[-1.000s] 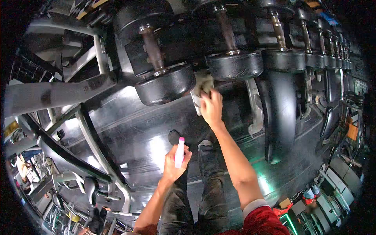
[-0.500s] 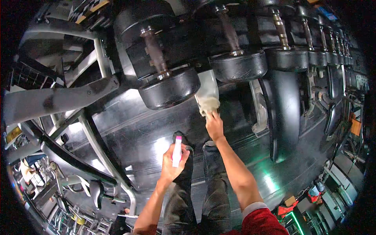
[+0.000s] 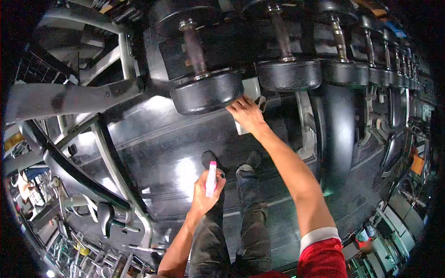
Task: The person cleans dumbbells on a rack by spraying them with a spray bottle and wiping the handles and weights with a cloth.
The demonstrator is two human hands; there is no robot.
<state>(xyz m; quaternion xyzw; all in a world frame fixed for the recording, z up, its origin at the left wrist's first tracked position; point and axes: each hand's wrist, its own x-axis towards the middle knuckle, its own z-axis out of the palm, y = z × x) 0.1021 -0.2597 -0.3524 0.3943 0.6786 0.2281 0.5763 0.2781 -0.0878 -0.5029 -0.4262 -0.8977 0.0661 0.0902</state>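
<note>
My left hand (image 3: pixel 208 189) is closed around a spray bottle (image 3: pixel 211 180), whose white head and pink tip point away from me above my left leg. My right hand (image 3: pixel 246 113) reaches forward to the pale rack leg (image 3: pixel 242 128), its fingertips at the lower edge of the nearest black dumbbell (image 3: pixel 207 95). A cream cloth (image 3: pixel 262 104) shows beside that hand; the rest of it is hidden behind the fingers and wrist.
More dumbbells (image 3: pixel 288 75) run along the rack to the right. A padded bench (image 3: pixel 340 134) stands upright below them. On the left is a machine with a grey metal frame (image 3: pixel 116 167) and a long black pad (image 3: pixel 79 173). The dark floor (image 3: pixel 162 139) reflects light.
My right hand has moved forward and slightly left, up the rack leg to the dumbbell's edge, and the cloth is now mostly covered. My left hand stays in place with the spray bottle.
</note>
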